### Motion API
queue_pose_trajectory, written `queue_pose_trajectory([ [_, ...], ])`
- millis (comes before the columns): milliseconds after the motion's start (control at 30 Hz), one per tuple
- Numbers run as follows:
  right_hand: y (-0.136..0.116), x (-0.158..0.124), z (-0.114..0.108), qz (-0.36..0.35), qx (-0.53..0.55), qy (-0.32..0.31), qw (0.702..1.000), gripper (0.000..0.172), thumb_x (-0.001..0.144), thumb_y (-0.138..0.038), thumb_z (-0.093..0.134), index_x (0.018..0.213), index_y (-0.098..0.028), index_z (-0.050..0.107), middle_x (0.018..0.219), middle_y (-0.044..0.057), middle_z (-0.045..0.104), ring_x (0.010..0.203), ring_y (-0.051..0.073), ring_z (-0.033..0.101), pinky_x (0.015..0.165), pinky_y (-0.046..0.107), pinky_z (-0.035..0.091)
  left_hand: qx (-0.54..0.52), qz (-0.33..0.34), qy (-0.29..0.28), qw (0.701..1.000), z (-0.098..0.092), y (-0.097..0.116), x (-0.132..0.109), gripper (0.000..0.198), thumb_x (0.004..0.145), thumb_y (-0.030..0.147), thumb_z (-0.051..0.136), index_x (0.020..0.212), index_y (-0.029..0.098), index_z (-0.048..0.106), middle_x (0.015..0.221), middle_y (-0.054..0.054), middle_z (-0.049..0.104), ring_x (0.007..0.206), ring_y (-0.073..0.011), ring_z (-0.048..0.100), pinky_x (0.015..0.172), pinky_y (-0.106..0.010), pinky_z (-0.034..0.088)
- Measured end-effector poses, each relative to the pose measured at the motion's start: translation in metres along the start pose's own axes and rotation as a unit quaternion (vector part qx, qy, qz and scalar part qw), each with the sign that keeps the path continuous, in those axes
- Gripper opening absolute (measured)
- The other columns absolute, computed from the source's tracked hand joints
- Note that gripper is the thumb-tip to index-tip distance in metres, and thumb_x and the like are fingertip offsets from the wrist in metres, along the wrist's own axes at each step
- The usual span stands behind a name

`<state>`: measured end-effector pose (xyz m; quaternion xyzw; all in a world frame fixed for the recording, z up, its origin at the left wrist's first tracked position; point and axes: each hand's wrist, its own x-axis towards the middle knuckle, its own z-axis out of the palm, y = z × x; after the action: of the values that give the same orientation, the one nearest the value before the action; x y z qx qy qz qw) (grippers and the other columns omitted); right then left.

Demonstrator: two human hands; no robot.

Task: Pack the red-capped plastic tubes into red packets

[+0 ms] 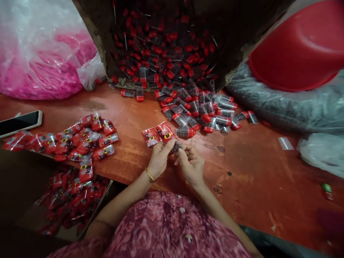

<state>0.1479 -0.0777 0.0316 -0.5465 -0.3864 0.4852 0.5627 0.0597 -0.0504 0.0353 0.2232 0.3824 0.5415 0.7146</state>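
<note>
Both hands meet at the table's front edge around a small clear tube with dark contents [176, 146]. My left hand [159, 159], with a gold bangle at the wrist, pinches its left end between thumb and fingers. From the right, my right hand [190, 163] has thumb and fingertips closed on the same tube. Just beyond the left fingers is a red printed packet [165, 132]; whether those fingers also grip it I cannot tell. Left of it lies a second red packet [151, 137]. A loose pile of red-capped clear tubes [199, 109] spreads beyond my hands.
Behind the pile, a tipped carton [100, 46] spills more tubes. Filled red packets [86, 141] lie at left, above a box of packets [72, 200]. A phone [21, 123], a bag of pink pieces [43, 71], a red tub [298, 46] and a dark-filled bag [279, 104] stand around.
</note>
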Motion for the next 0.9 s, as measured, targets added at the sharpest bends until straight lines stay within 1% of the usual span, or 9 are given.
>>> queue_pose_trajectory([
  [100,0.0,0.0,-0.001,-0.007,-0.002,0.009,1.0,0.021,0.073,-0.037,0.063,0.076,-0.019,0.053,0.055,-0.006,0.057,0.037,0.006,0.049,0.037,0.018,0.042,-0.004,-0.004,-0.003,1.0,0.002,0.004,0.001,0.035,0.058,0.041,0.077,0.078,0.014,0.066,0.071,-0.002,0.068,0.061,-0.0117,0.06,0.057,-0.022,0.044],
  [200,-0.003,0.001,-0.003,-0.006,0.002,0.006,1.0,0.022,0.073,-0.038,0.063,0.074,-0.018,0.053,0.055,-0.006,0.057,0.036,0.006,0.049,0.037,0.018,0.042,-0.018,-0.009,0.009,1.0,0.004,0.007,0.004,0.036,0.058,0.043,0.077,0.073,0.014,0.064,0.069,-0.002,0.067,0.064,-0.0123,0.061,0.062,-0.023,0.046],
  [333,-0.006,0.001,-0.004,-0.004,0.009,0.005,1.0,0.023,0.074,-0.039,0.063,0.073,-0.019,0.052,0.055,-0.006,0.057,0.035,0.005,0.049,0.036,0.018,0.041,-0.029,-0.048,0.027,0.998,0.007,-0.002,0.002,0.038,0.06,0.048,0.074,0.07,0.014,0.063,0.06,0.001,0.062,0.052,-0.0082,0.052,0.049,-0.02,0.039],
  [467,-0.004,0.002,-0.002,-0.016,0.01,0.003,1.0,0.022,0.073,-0.038,0.064,0.078,-0.019,0.055,0.059,-0.005,0.058,0.042,0.006,0.051,0.041,0.018,0.046,-0.021,-0.061,0.042,0.997,0.009,-0.012,-0.005,0.038,0.058,0.047,0.075,0.062,0.013,0.059,0.05,0.004,0.052,0.044,-0.0054,0.041,0.042,-0.02,0.029],
  [567,-0.002,0.005,-0.002,-0.012,0.017,-0.012,1.0,0.023,0.072,-0.04,0.065,0.077,-0.02,0.055,0.061,-0.005,0.059,0.043,0.006,0.051,0.041,0.018,0.046,-0.013,-0.071,0.028,0.997,0.008,-0.008,-0.005,0.035,0.058,0.044,0.075,0.065,0.013,0.06,0.052,0.004,0.052,0.044,-0.0057,0.04,0.041,-0.02,0.028],
  [667,-0.002,0.009,-0.003,0.016,0.032,-0.06,0.998,0.027,0.07,-0.043,0.066,0.074,-0.019,0.054,0.058,-0.005,0.06,0.041,0.007,0.052,0.04,0.019,0.045,-0.016,-0.074,0.012,0.997,0.004,0.0,-0.004,0.033,0.061,0.042,0.073,0.072,0.013,0.062,0.055,0.003,0.054,0.046,-0.0068,0.041,0.04,-0.02,0.027],
  [733,-0.002,0.012,-0.002,0.036,0.039,-0.089,0.995,0.03,0.068,-0.046,0.067,0.071,-0.019,0.053,0.056,-0.004,0.06,0.041,0.008,0.053,0.041,0.021,0.046,-0.021,-0.066,0.016,0.998,0.003,0.002,-0.004,0.032,0.063,0.042,0.073,0.073,0.014,0.062,0.057,0.002,0.055,0.048,-0.007,0.043,0.04,-0.02,0.028],
  [800,0.001,0.016,0.001,0.041,0.037,-0.1,0.993,0.033,0.067,-0.048,0.068,0.067,-0.02,0.052,0.053,-0.005,0.058,0.041,0.009,0.052,0.041,0.021,0.045,-0.029,-0.06,0.023,0.998,0.003,0.001,-0.006,0.03,0.065,0.041,0.072,0.069,0.014,0.061,0.056,0.003,0.055,0.049,-0.0067,0.045,0.043,-0.019,0.031],
  [900,0.007,0.025,0.006,-0.005,-0.018,-0.104,0.994,0.038,0.068,-0.051,0.066,0.056,-0.02,0.046,0.049,-0.006,0.051,0.039,0.008,0.045,0.04,0.021,0.04,-0.033,-0.038,0.042,0.998,0.001,0.001,-0.009,0.027,0.068,0.039,0.071,0.07,0.014,0.062,0.063,0.0,0.062,0.061,-0.0102,0.056,0.057,-0.022,0.043],
])
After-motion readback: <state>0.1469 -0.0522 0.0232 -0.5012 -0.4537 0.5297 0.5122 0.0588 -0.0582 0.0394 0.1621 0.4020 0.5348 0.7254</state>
